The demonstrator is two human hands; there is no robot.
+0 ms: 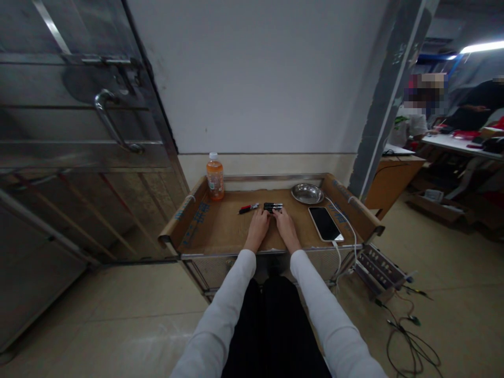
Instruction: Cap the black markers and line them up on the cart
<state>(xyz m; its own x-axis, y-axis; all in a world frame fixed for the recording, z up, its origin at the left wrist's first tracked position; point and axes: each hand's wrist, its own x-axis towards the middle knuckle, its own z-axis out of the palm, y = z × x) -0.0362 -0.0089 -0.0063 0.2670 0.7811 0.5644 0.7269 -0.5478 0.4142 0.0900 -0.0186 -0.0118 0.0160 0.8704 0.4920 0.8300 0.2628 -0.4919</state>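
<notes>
Both my hands rest low over the cardboard-lined top of a cart, close together at its middle. Several black pens (273,205) lie side by side just beyond my fingertips. My left hand (259,227) has its fingers drawn together at the left end of the nearest black pen. At the other end, my right hand (286,227) pinches with curled fingers. My hands partly cover this pen. To the left of the black pens, pens with red and black parts (248,208) lie on the cardboard (220,228).
An orange drink bottle (214,177) stands at the back left. A shiny metal bowl (307,193) and a phone (326,224) with a white cable (352,227) are on the right. Raised cardboard sides border the cart top. Cables (411,341) lie on the floor. People are at tables farther right.
</notes>
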